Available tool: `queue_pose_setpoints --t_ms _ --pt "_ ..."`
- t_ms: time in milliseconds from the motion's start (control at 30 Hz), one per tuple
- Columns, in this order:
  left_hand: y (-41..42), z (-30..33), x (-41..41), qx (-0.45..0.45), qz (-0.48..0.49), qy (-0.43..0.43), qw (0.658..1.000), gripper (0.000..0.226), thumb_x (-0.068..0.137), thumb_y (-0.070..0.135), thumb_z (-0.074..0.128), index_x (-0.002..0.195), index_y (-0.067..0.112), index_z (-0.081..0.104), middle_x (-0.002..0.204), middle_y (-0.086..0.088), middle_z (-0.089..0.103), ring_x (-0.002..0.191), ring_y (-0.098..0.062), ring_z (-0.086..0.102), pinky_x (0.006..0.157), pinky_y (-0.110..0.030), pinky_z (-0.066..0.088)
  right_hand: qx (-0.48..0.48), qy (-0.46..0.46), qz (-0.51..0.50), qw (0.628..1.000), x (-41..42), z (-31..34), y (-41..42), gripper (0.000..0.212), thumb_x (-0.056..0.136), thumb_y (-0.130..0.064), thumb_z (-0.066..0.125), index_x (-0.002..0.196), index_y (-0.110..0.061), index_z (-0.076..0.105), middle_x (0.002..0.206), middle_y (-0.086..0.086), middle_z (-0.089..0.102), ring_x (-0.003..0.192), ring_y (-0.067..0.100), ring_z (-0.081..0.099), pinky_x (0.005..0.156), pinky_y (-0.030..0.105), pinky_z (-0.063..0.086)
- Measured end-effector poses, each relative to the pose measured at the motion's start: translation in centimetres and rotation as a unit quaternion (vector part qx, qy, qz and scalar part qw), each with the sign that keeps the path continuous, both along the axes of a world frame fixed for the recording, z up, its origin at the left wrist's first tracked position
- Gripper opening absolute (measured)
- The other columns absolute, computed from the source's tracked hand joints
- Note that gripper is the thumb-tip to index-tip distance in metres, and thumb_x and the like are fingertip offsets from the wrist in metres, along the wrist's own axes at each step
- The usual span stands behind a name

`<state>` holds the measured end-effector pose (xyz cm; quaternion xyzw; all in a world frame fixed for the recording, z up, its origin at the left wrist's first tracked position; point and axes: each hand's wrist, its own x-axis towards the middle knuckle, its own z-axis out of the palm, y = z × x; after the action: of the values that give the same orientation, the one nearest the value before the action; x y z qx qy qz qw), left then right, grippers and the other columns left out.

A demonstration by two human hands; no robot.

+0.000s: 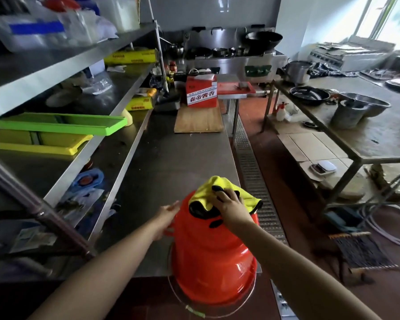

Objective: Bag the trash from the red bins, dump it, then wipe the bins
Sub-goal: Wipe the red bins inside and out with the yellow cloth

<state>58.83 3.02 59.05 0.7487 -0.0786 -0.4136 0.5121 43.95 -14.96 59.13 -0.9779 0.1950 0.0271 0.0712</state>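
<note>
A red plastic bin [213, 257] lies tilted on the near end of the steel counter [171, 158], its base pointing away from me and its wire handle hanging off the front edge. A yellow and black cloth [217, 188] is spread over the base. My right hand [231, 205] presses the cloth onto the bin, fingers laid flat over it. My left hand [168, 215] rests against the bin's left side with straight fingers.
Steel shelves on the left carry a green tray [62, 123], a yellow tray [32, 142] and yellow boxes. A wooden board [198, 120] and a red carton [201, 93] stand farther along the counter. A floor drain grate [252, 172] and a steel table [356, 125] lie right.
</note>
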Motion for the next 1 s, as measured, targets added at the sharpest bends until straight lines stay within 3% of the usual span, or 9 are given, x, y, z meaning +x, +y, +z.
queue_pose_setpoints --t_ms 133,200,300,433,567,633,767,900,1000 --pt "-1.0 -0.4 -1.0 -0.028 0.025 -0.048 0.998 0.033 0.104 0.032 0.047 0.131 0.017 0.059 0.075 -0.005 0.063 0.06 -0.017 0.052 0.049 -0.022 0.043 -0.001 -0.037 -0.007 0.999 0.3 -0.9 -0.5 0.073 0.084 -0.062 0.062 0.149 -0.036 0.043 0.157 -0.007 0.032 0.147 0.027 0.02 0.114 0.046 0.028" --pt "-1.8 -0.3 -1.5 -0.047 0.01 -0.108 0.993 0.039 0.106 0.02 0.042 0.14 0.001 0.049 0.12 -0.019 0.064 0.1 -0.026 0.062 0.079 -0.03 0.055 0.0 -0.034 -0.008 0.999 0.6 -0.9 -0.7 0.072 0.084 -0.06 0.064 0.149 -0.037 0.043 0.157 -0.007 0.032 0.147 0.027 0.02 0.115 0.045 0.027" --pt "-0.7 -0.1 -2.7 0.036 -0.129 -0.243 0.961 0.059 0.105 0.033 0.042 0.154 0.005 0.023 0.16 -0.011 0.023 0.148 -0.025 0.023 0.12 -0.04 0.023 0.005 -0.033 -0.008 0.999 0.4 -1.1 -0.8 0.071 0.087 -0.055 0.065 0.151 -0.037 0.04 0.158 -0.007 0.029 0.148 0.028 0.018 0.115 0.046 0.027" --pt "3.0 -1.1 -4.0 0.131 -0.328 -0.408 0.842 0.119 0.078 0.085 0.046 0.154 0.021 -0.018 0.163 0.0 -0.019 0.149 -0.017 -0.013 0.122 -0.044 0.01 0.001 -0.04 -0.004 0.999 0.4 -0.9 -0.8 0.067 0.089 -0.052 0.066 0.15 -0.039 0.04 0.159 -0.008 0.029 0.148 0.026 0.018 0.114 0.045 0.028" --pt "3.8 -1.9 -4.5 0.178 -0.331 -0.482 0.791 0.139 0.056 0.102 0.041 0.153 0.023 -0.02 0.163 0.0 -0.017 0.15 -0.019 -0.005 0.118 -0.048 0.02 0.011 -0.013 -0.008 1.0 0.1 0.3 -0.1 0.08 0.079 -0.061 0.07 0.15 -0.038 0.041 0.158 -0.006 0.03 0.146 0.028 0.022 0.114 0.047 0.03" --pt "3.7 -2.1 -4.2 0.193 -0.323 -0.507 0.776 0.139 0.055 0.104 0.037 0.154 0.021 -0.014 0.164 -0.001 -0.012 0.15 -0.021 -0.002 0.118 -0.05 0.018 -0.005 0.005 -0.021 1.0 -0.2 1.0 0.8 0.062 0.091 -0.046 0.064 0.148 -0.038 0.042 0.157 -0.004 0.033 0.141 0.032 0.028 0.11 0.049 0.034" --pt "3.7 -2.4 -4.1 0.176 -0.308 -0.496 0.793 0.14 0.05 0.103 0.04 0.155 0.026 -0.011 0.164 0.002 -0.01 0.15 -0.02 -0.002 0.119 -0.052 0.017 -0.036 0.03 -0.047 0.998 -1.8 1.5 3.4 0.043 0.096 -0.023 0.048 0.137 -0.036 0.049 0.145 0.001 0.042 0.126 0.037 0.041 0.09 0.047 0.045" --pt "3.8 -2.2 -4.4 0.15 -0.296 -0.489 0.807 0.14 0.054 0.099 0.048 0.155 0.023 -0.011 0.165 -0.002 -0.005 0.151 -0.019 -0.004 0.12 -0.05 0.017 0.021 0.025 -0.026 0.999 -3.9 2.2 4.0 0.064 0.084 -0.072 0.044 0.142 -0.042 0.042 0.142 -0.003 0.045 0.128 0.034 0.042 0.086 0.045 0.053" --pt "3.9 -2.2 -4.8 0.097 -0.277 -0.477 0.829 0.137 0.055 0.095 0.056 0.155 0.03 -0.013 0.165 -0.001 0.001 0.151 -0.019 0.003 0.119 -0.05 0.023 -0.001 -0.151 -0.083 0.985 -4.5 2.8 3.1 0.062 0.082 -0.08 0.032 0.12 -0.04 0.062 0.125 -0.011 0.061 0.12 0.028 0.053 0.082 0.04 0.048"
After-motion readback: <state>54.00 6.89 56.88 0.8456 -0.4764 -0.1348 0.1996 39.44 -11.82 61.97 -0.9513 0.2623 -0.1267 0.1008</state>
